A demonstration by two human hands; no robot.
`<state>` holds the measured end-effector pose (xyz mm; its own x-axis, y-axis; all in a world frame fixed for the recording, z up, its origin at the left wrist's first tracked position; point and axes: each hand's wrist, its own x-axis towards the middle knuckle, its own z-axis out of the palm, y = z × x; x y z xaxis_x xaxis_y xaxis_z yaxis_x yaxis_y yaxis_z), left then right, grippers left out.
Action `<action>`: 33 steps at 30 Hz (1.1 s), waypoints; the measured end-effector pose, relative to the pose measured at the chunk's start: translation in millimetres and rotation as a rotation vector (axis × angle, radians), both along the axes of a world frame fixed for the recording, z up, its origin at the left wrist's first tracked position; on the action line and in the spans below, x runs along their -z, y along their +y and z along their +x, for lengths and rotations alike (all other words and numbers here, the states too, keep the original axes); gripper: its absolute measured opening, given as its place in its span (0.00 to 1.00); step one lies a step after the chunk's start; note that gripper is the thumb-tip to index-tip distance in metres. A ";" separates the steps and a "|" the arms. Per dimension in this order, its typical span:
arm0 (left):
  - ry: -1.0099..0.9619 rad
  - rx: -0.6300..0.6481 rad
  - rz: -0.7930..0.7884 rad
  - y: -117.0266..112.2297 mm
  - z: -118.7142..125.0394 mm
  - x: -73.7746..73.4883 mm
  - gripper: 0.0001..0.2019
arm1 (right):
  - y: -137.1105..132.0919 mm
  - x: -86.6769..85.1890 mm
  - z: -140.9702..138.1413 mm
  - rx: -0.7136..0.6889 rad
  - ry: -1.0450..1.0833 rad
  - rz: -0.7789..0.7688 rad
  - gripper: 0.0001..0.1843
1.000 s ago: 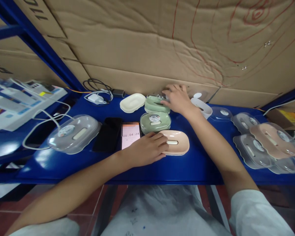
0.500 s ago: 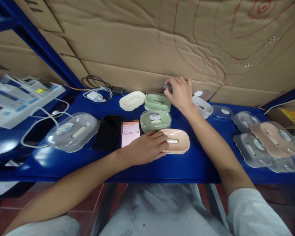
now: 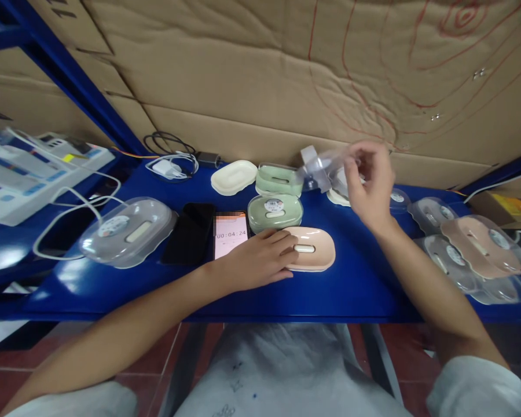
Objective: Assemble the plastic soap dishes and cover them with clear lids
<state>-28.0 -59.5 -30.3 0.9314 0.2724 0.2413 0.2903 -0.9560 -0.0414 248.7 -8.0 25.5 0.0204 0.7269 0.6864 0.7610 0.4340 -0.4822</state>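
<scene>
My left hand (image 3: 260,260) lies over the left end of a pink soap box (image 3: 319,246), its fingers curled over the rim. A pale oblong bar shows in the box's middle. At the back, my right hand (image 3: 371,182) pinches a blurred clear plastic piece (image 3: 316,168) with a whitish patch, raised above the table. Beneath and beside it, a white soap box (image 3: 339,197) is partly hidden. A green soap box with a clear, labelled lid (image 3: 273,219) sits just behind the pink one, and a green base (image 3: 269,180) stands farther back.
A cream tray (image 3: 233,176) is at the back. Left of my left hand lie a phone showing a timer (image 3: 231,234), a dark phone (image 3: 189,234) and a clear-lidded grey box (image 3: 128,231). Several lidded boxes (image 3: 481,249) are stacked at right. Cardboard (image 3: 243,69) rises behind the blue table (image 3: 330,301).
My right hand has moved right from behind the green base, and a blurred clear plastic piece now shows in it. My left hand and the pink soap box have stayed put.
</scene>
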 end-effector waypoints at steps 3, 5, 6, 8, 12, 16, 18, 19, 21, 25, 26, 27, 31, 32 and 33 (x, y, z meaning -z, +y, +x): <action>-0.021 -0.006 0.010 -0.5 -1.7 -3.5 0.19 | -29.4 22.7 23.1 -0.110 0.209 0.025 0.16; -0.044 -0.025 0.037 -0.9 -2.5 -6.5 0.18 | -46.1 35.8 32.9 -0.165 0.275 0.017 0.13; -0.056 -0.038 0.053 -1.0 -2.9 -7.9 0.17 | -52.7 40.7 35.8 -0.189 0.280 0.006 0.13; -0.082 -0.059 0.076 -0.7 -3.5 -10.1 0.17 | -61.6 46.6 38.7 -0.251 0.242 -0.064 0.14; -0.136 -0.079 0.076 0.2 -5.0 -11.6 0.18 | -66.9 43.4 39.6 -0.404 0.096 -0.253 0.16; -0.115 -0.054 0.123 -2.5 -6.5 -13.2 0.12 | -68.7 29.3 44.0 -0.411 0.018 -0.255 0.07; -0.113 -0.050 0.142 -4.5 -6.8 -14.9 0.09 | -69.8 23.7 45.9 -0.427 -0.066 -0.285 0.02; -0.119 -0.053 0.143 -5.2 -6.8 -15.7 0.10 | -70.3 22.4 46.1 -0.447 -0.114 -0.309 0.04; -0.121 -0.060 0.123 -5.3 -6.3 -15.8 0.22 | -70.9 23.9 44.2 -0.492 -0.196 -0.339 0.11; -0.085 -0.050 0.034 -1.3 -5.1 -9.7 0.40 | -72.7 35.8 34.2 -0.534 -0.309 -0.367 0.22; -0.076 -0.046 0.012 -0.1 -4.9 -7.4 0.42 | -73.3 38.3 32.0 -0.533 -0.343 -0.376 0.23; -0.066 -0.042 -0.010 1.0 -4.9 -5.2 0.42 | -73.9 40.0 30.4 -0.530 -0.373 -0.388 0.24; -0.047 -0.031 -0.112 3.1 -5.5 -0.1 0.39 | -75.6 37.4 34.0 -0.609 -0.421 -0.523 0.31; -0.054 -0.030 -0.140 3.2 -5.7 0.2 0.38 | -76.0 35.2 36.7 -0.645 -0.421 -0.583 0.38; -0.068 -0.028 -0.165 3.2 -5.9 0.2 0.37 | -76.5 32.8 39.2 -0.677 -0.420 -0.644 0.46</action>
